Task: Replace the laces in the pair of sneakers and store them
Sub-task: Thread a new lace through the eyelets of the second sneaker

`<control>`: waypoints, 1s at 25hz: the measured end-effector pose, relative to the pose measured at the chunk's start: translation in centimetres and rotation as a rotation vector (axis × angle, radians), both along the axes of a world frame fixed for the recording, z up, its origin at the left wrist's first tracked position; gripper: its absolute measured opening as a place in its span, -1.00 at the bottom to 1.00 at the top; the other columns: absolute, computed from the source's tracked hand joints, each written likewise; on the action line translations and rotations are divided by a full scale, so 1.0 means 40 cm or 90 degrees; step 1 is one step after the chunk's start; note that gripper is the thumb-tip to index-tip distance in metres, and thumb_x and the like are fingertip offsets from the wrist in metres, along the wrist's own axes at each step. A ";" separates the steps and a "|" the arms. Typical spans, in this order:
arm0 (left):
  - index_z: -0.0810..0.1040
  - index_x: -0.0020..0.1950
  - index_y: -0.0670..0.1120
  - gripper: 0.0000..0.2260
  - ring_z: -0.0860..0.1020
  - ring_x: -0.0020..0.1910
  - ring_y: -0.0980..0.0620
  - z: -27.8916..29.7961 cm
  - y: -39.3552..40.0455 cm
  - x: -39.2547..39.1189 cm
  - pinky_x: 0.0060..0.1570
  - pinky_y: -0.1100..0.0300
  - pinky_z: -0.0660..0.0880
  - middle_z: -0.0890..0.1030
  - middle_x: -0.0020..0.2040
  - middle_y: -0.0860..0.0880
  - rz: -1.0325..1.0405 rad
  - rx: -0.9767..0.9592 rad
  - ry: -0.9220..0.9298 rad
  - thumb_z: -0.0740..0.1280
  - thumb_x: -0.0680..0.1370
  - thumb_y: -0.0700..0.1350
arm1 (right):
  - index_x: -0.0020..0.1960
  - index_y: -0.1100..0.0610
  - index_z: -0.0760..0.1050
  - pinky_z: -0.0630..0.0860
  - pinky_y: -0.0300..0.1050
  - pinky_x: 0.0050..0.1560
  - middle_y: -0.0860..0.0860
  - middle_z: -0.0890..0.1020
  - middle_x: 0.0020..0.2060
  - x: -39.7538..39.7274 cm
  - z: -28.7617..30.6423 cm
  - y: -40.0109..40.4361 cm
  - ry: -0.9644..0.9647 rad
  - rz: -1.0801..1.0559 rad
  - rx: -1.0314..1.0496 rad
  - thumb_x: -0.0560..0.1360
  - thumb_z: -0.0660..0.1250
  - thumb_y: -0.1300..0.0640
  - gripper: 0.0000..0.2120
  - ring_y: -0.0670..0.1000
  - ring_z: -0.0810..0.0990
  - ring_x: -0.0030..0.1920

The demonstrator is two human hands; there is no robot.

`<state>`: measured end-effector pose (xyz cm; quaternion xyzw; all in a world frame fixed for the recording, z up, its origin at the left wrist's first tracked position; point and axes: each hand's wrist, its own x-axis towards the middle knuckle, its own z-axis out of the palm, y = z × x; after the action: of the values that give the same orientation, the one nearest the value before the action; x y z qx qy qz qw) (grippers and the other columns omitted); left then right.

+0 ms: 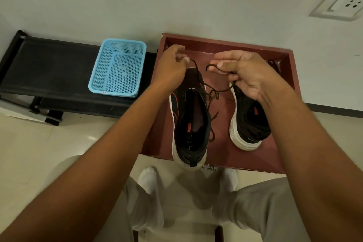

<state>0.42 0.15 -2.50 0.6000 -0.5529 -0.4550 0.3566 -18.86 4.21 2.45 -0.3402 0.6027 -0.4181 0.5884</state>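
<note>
The step in hand looks like threading the dark lace through the eyelets of the left sneaker, which sits in the red tray with its heel hanging over the tray's 6 o'clock edge. To do it well, I would keep the toe end pinned, so the shoe does not slide off that edge, and draw the lace evenly so both ends come out the same length. The loose loops lying between the two shoes could knot, so I would pull the slack clear before feeding the next eyelet, and push the tip in straight.

The left hand sits at the toe of that sneaker, at 12 o'clock of the shoe. Its fingers are curled tight and pinch the lace where it rises from the front of the shoe. The right hand is at 3 o'clock from the left one, above the toe of the right sneaker. Its thumb and fingertips are closed narrowly on the other part of the lace, whose free end curves out towards 9 o'clock; the remaining fingers lie loosely bent.

The right sneaker stands in the tray, well apart from the first. Whether it is laced I cannot tell, as the hand hides its front. A blue basket sits on the black rack at 9 o'clock of the tray.
</note>
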 end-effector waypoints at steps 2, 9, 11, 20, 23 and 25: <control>0.49 0.42 -0.05 -0.65 0.58 0.12 0.12 0.005 0.005 0.018 0.24 0.10 0.55 0.61 0.19 0.03 0.020 -0.015 -0.070 0.36 0.63 -0.12 | 0.20 0.28 0.60 0.29 -0.38 -0.48 0.17 0.74 0.05 0.005 -0.001 0.003 -0.010 0.020 0.015 0.55 0.26 0.53 -0.68 0.06 0.76 0.04; 0.56 0.14 -0.06 -0.71 0.60 0.03 0.04 0.030 0.106 0.053 -0.03 0.16 0.51 0.61 0.05 0.00 0.032 -0.007 -0.243 0.47 0.52 0.06 | 0.00 0.30 0.64 0.24 -0.36 -0.56 0.13 0.74 -0.16 0.033 -0.033 0.000 -0.044 0.003 0.093 0.53 0.24 0.48 -0.77 0.02 0.74 -0.07; 0.57 0.04 -0.05 -0.66 0.59 -0.07 0.09 0.033 0.155 0.048 -0.09 0.14 0.54 0.60 -0.05 0.04 -0.027 0.068 -0.255 0.52 0.46 0.15 | -0.06 0.27 0.64 0.21 -0.37 -0.58 0.12 0.74 -0.18 0.051 -0.042 0.007 -0.042 0.006 0.089 0.51 0.42 0.39 -0.93 0.01 0.74 -0.12; 0.65 -0.13 -0.02 -0.91 0.70 -0.18 0.00 0.006 0.175 0.070 -0.08 -0.02 0.69 0.69 -0.17 -0.06 -0.045 0.113 -0.157 0.51 0.49 -0.18 | 0.04 0.28 0.64 0.30 -0.35 -0.51 0.17 0.73 -0.07 0.113 -0.071 0.039 0.121 0.121 0.033 0.49 0.33 0.51 -0.77 0.06 0.78 -0.14; 0.71 -0.02 -0.05 -0.90 0.68 -0.17 0.04 -0.018 0.166 0.074 -0.13 0.10 0.64 0.71 -0.15 -0.04 -0.026 0.158 -0.104 0.45 0.52 -0.22 | 0.03 0.35 0.66 0.53 -0.36 -0.30 0.25 0.72 -0.07 0.121 -0.079 0.048 0.181 0.139 0.006 0.46 0.27 0.55 -0.73 0.08 0.77 -0.18; 0.72 0.03 -0.09 -0.85 0.64 -0.20 0.09 -0.027 0.161 0.073 -0.20 0.21 0.55 0.69 -0.17 -0.02 -0.025 0.170 -0.080 0.42 0.54 -0.27 | -0.02 0.33 0.69 0.57 -0.34 -0.22 0.22 0.73 -0.14 0.132 -0.082 0.057 0.243 0.139 -0.032 0.42 0.37 0.51 -0.78 0.04 0.76 -0.20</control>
<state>3.32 6.59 -3.60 0.6586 -0.5201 -0.4931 0.2295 -13.58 6.49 -0.84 -0.4911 0.6521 -0.2944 0.4969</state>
